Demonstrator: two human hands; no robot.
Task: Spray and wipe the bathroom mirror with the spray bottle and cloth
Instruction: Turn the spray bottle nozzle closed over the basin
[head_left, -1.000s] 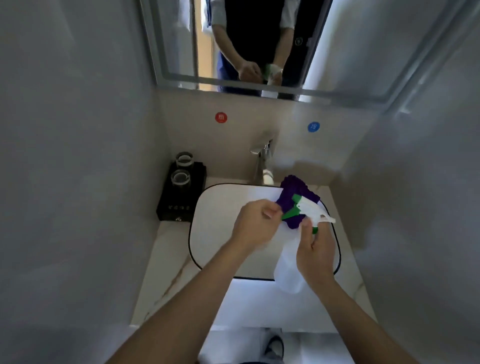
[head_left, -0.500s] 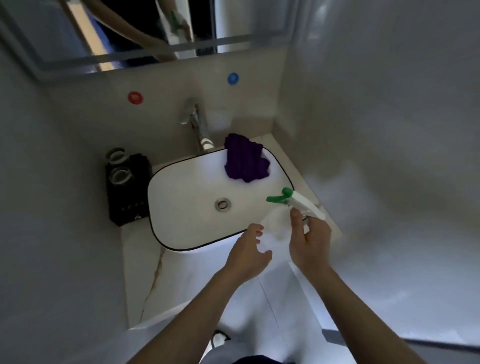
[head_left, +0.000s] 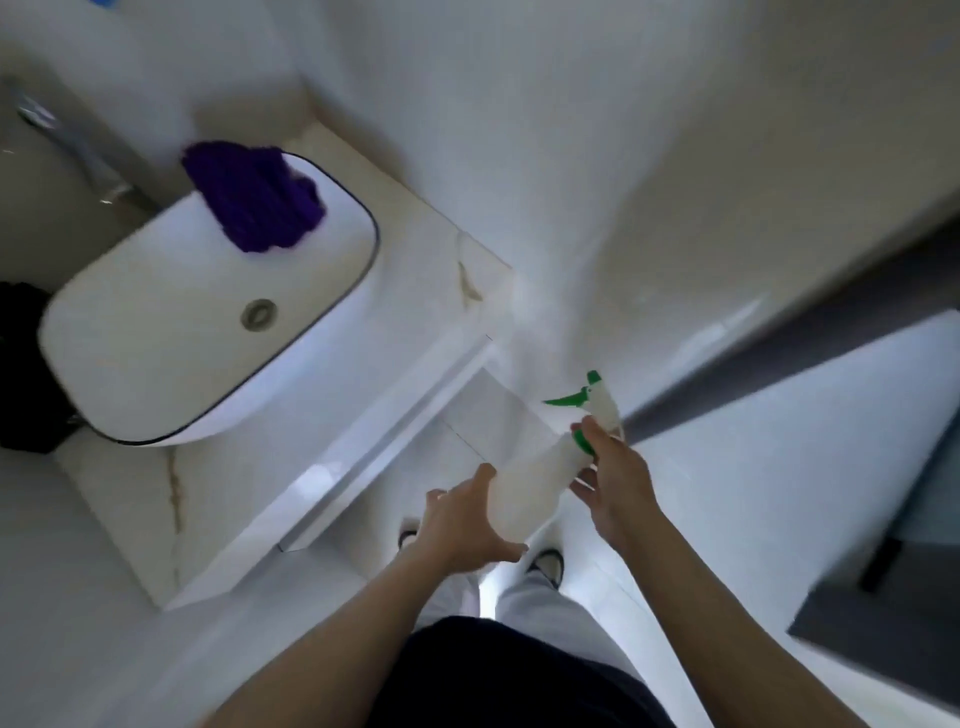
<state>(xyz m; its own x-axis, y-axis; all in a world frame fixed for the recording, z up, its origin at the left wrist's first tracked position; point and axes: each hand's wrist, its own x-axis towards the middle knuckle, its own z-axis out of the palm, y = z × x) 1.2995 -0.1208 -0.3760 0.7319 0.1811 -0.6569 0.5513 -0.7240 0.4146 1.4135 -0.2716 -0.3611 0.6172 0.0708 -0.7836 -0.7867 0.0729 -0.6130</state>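
Note:
A translucent white spray bottle (head_left: 530, 480) with a green trigger hangs tilted over the floor, right of the vanity. My right hand (head_left: 615, 480) grips its neck just under the spray head. My left hand (head_left: 460, 525) lies against the bottle's lower body, thumb on top and fingers spread underneath. The purple cloth (head_left: 257, 195) is draped over the far rim of the white sink (head_left: 156, 332). The mirror is out of view.
A chrome tap (head_left: 67, 145) stands behind the sink. A black tray (head_left: 23, 364) sits at the left edge. The marble vanity top (head_left: 441, 270) ends near the right wall. My feet and a dark threshold strip (head_left: 779, 358) show on the white floor.
My view has swung down and to the right, so the mirror is gone from sight. The bottle moved away from the sink, and my left hand came up against its body.

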